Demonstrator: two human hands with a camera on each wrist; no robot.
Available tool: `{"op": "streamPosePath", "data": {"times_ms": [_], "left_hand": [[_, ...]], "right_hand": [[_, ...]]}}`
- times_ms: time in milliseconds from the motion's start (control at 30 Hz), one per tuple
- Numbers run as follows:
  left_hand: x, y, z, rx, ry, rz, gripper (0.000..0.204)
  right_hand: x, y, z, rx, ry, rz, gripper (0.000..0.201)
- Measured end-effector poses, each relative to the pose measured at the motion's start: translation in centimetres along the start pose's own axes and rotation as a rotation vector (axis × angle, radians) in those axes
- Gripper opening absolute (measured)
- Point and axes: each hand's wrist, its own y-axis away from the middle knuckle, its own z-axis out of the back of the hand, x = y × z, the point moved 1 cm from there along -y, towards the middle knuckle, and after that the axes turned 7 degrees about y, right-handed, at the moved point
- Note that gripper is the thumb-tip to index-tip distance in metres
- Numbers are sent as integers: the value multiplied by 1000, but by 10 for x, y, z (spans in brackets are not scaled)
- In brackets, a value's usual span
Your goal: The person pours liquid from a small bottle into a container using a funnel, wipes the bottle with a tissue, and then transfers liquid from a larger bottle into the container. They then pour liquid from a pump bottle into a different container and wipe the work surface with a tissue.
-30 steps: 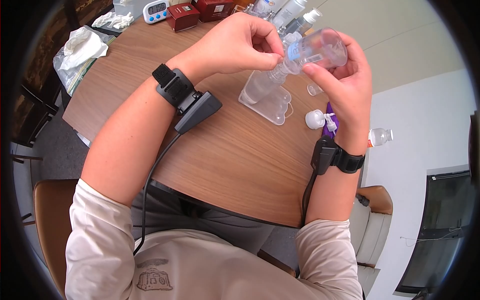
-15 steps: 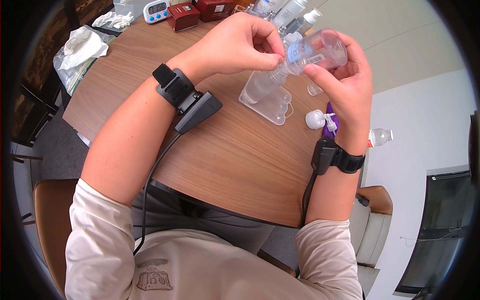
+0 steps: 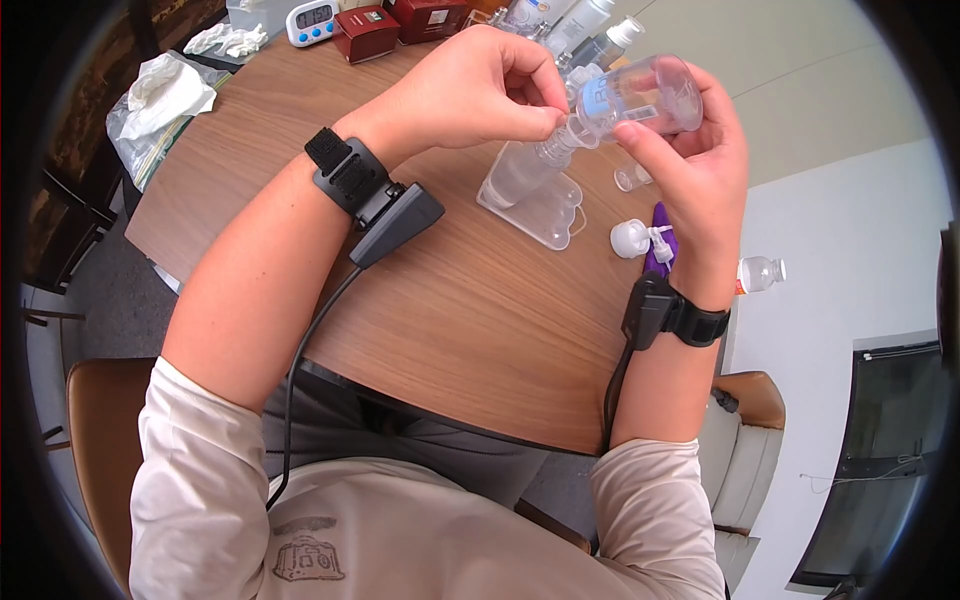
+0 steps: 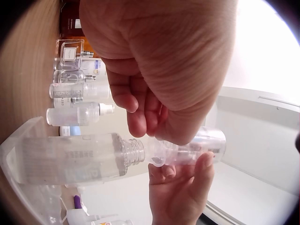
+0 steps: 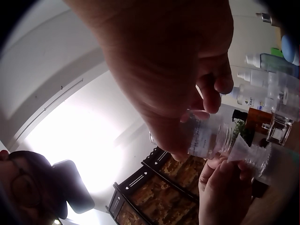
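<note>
In the head view my left hand (image 3: pixel 480 90) pinches the rim of a small clear funnel, its fingertips beside the bottle mouths. The funnel (image 5: pixel 239 149) sits at the neck of a larger clear bottle (image 4: pixel 70 159), which stands upright in a clear plastic tray (image 3: pixel 553 232). My right hand (image 3: pixel 705 165) grips a smaller clear bottle (image 3: pixel 655 98) with a blue label, thumb on the near side and fingers behind. That bottle lies tilted over the funnel, its mouth towards it. How much liquid either bottle holds I cannot tell.
Pump bottles (image 3: pixel 610 42) and red boxes (image 3: pixel 366 33) stand at the table's back, with a timer (image 3: pixel 312 22) beside them. A white pump cap (image 3: pixel 630 238), a purple item (image 3: pixel 660 215) and a small clear cup (image 3: pixel 630 178) lie right of the tray.
My right hand and the smaller bottle have shifted slightly to the right, and the bottle's base sits a little higher. My left hand, the larger bottle and the tray have stayed put.
</note>
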Motion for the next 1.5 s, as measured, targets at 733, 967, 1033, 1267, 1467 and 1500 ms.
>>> {"op": "streamPosePath", "data": {"times_ms": [733, 967, 1033, 1267, 1467, 1500], "left_hand": [[-1, 0, 0, -5, -16, 8, 6], [-1, 1, 0, -3, -19, 4, 6], [-1, 0, 0, -4, -15, -1, 6], [-2, 1, 0, -7, 0, -5, 6], [-2, 0, -1, -12, -17, -8, 5], [-2, 0, -1, -15, -7, -10, 5]], "right_hand": [[2, -3, 4, -51, 103, -165, 50], [-1, -2, 4, 4, 59, -93, 56], [2, 0, 3, 34, 9, -59, 59], [-1, 1, 7, 102, 18, 9, 66], [-4, 0, 11, 100, 62, 20, 66], [-5, 0, 12, 98, 83, 21, 66]]}}
